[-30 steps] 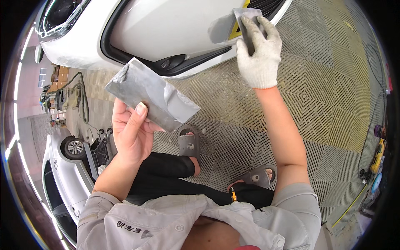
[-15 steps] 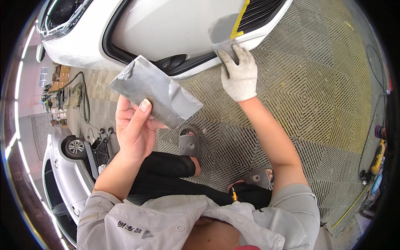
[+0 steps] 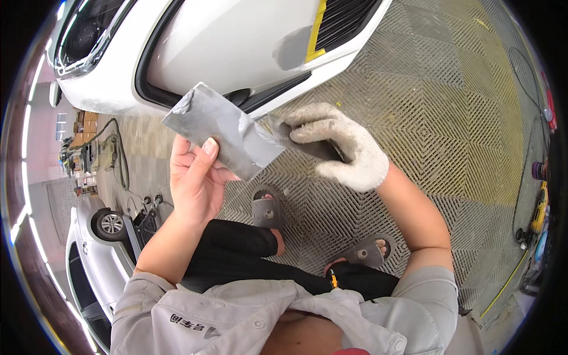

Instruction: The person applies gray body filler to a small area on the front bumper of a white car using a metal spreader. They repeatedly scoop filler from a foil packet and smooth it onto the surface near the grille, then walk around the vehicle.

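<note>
My bare left hand [image 3: 197, 180] grips a flat grey mixing plate [image 3: 216, 127] by its near edge, thumb on top. Grey putty [image 3: 255, 139] is smeared over the plate's right part, with a small lump at its far left corner. In a white knit glove, my right hand [image 3: 358, 148] closes around a thin dark putty spreader [image 3: 316, 148]. The spreader's edge meets the putty at the plate's right end. Beyond both hands stands a white car bumper [image 3: 228, 44] with a smooth grey putty patch [image 3: 292, 48] beside yellow masking tape [image 3: 315, 32].
A black grille [image 3: 346, 23] lies right of the tape. Grey slatted floor tiles [image 3: 438, 124] spread under my sandals [image 3: 367, 251]. A silver car [image 3: 97, 254] and a hose [image 3: 121, 154] are at left; tools [image 3: 538, 207] line the right edge.
My right hand has come away from the bumper beside the tape, moving nearer and left with the spreader to the plate's putty. The left hand holds the plate almost where it was.
</note>
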A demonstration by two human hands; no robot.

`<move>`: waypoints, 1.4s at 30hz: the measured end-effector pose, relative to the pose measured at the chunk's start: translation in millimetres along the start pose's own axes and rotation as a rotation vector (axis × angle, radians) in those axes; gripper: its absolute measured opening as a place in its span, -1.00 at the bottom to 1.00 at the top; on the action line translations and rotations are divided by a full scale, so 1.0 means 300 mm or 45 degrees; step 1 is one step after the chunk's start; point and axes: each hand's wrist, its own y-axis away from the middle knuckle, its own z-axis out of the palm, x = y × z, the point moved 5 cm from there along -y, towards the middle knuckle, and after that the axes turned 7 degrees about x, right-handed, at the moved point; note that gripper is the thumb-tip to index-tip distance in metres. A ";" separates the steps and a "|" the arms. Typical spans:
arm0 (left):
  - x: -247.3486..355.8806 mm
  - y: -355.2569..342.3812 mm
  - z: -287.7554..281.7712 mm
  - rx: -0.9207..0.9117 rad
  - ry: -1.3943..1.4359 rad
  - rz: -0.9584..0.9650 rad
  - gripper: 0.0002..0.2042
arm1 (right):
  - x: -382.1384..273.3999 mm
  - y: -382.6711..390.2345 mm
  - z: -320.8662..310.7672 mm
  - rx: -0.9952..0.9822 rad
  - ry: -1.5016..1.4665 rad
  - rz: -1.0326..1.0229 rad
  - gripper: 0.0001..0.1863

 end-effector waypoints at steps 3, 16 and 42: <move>0.016 0.003 0.009 -0.080 0.022 0.012 -0.63 | 0.076 -0.006 -0.046 0.049 0.497 0.016 -0.54; 0.038 0.066 -0.029 -0.057 -0.084 0.049 -0.58 | 0.189 -0.166 -0.191 0.806 1.085 -0.393 -0.46; 0.015 0.019 0.002 -0.022 -0.125 0.029 -0.67 | 0.013 0.011 0.036 0.041 -0.396 0.108 -0.56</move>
